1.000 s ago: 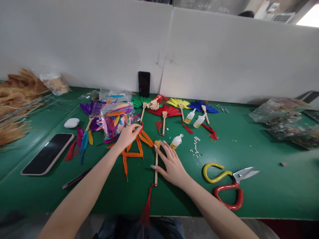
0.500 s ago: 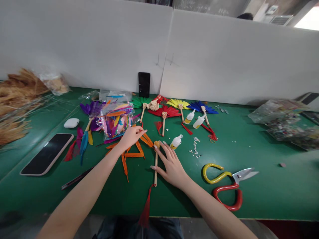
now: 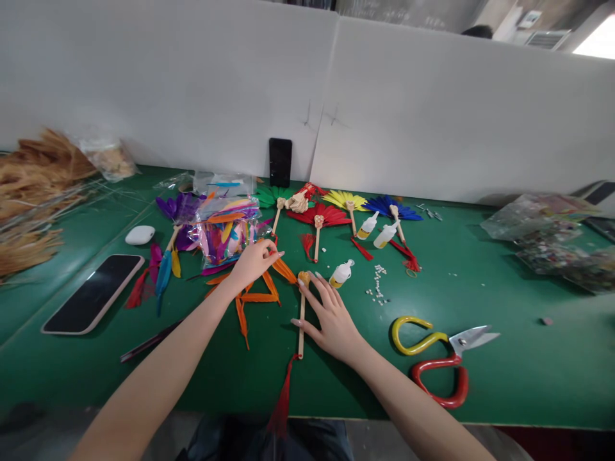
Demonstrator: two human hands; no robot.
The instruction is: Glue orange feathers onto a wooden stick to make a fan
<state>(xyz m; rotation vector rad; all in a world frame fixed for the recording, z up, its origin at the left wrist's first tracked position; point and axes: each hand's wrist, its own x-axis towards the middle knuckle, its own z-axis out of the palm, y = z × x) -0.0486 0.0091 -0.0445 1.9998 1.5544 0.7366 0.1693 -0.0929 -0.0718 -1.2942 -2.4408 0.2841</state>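
Note:
A wooden fan handle (image 3: 302,320) lies on the green table, with a red tassel (image 3: 283,390) hanging from its lower end past the table edge. My right hand (image 3: 334,323) steadies it, the fingertips on its wide head and the thumb across the stick. Orange feathers (image 3: 284,270) reach from that head toward my left hand (image 3: 257,261), whose thumb and finger are pinched at their outer ends; the exact contact is partly hidden. More loose orange feathers (image 3: 259,298) lie under and beside my left wrist. A small glue bottle (image 3: 341,274) stands beside my right fingertips.
Finished-looking red (image 3: 321,216), yellow and blue feather fans lie behind, near two more glue bottles (image 3: 385,234). White beads (image 3: 378,285) and large scissors (image 3: 442,352) are at right. A feather bag (image 3: 228,237), a phone (image 3: 93,294) and a white case (image 3: 139,235) are at left.
The whole view has shifted slightly to the right. Both hands keep nearly the same places on the table; nothing else visibly moved.

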